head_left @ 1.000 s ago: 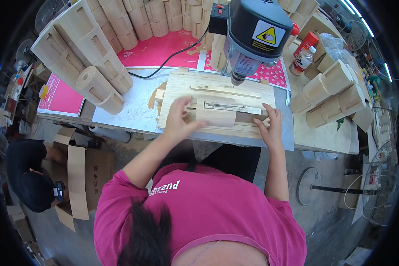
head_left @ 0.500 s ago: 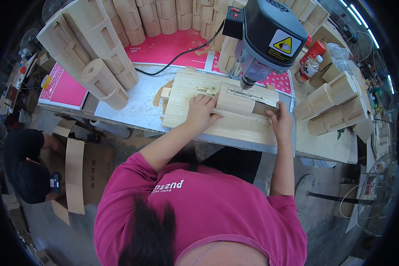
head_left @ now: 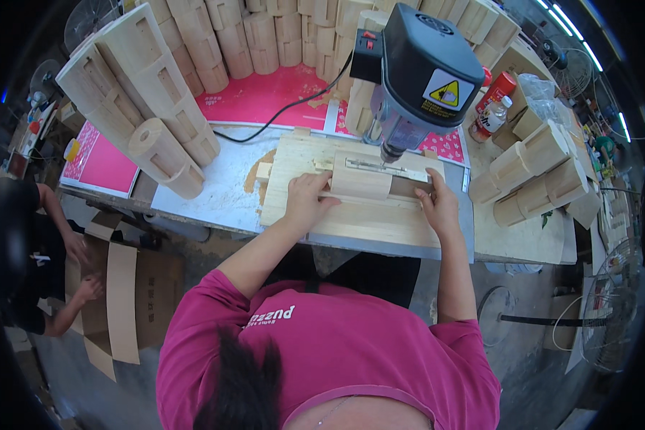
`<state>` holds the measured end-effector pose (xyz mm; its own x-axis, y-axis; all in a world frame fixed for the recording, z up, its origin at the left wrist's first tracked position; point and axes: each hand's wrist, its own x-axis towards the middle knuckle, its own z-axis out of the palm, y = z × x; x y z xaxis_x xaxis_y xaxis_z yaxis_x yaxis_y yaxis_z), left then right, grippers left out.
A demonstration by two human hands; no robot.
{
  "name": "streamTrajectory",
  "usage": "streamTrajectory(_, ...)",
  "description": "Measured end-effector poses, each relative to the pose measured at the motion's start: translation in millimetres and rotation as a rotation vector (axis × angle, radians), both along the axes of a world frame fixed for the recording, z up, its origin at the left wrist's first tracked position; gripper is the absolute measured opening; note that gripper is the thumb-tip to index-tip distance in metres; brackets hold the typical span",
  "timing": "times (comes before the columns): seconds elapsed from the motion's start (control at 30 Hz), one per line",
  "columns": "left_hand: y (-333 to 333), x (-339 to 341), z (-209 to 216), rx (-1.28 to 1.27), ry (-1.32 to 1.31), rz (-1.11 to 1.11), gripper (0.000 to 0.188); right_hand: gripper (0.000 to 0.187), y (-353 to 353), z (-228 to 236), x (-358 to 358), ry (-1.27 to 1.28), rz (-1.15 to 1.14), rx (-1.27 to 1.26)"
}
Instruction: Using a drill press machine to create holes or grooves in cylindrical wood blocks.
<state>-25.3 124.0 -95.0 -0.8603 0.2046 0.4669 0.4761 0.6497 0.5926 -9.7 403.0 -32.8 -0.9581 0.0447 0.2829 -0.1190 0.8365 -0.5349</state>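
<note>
Dead centre of the frame, a curved wooden block (head_left: 360,184) sits on a flat wooden board (head_left: 351,222) right under the drill press (head_left: 416,79). Left hand (head_left: 307,202) is pressed flat against the block's left end, right hand (head_left: 438,208) grips its right end. Stacks of wooden pieces (head_left: 143,107) fill the upper left.

grey concrete floor (head_left: 100,390), cluttered workbench (head_left: 215,193), ceiling strip lights (head_left: 573,29), standing fan (head_left: 93,13).
</note>
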Motion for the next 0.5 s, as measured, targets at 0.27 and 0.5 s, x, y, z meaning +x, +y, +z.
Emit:
streamTrajectory(0.27,-8,-17,-2,-0.03,-0.058,-0.163,0.052,0.05,9,-4,0,0.036,0.059,0.117)
streamTrajectory(0.5,-15,-26,1,-0.025,-0.062,-0.235,0.048,0.039,40,121,-42,0.008,0.03,0.159)
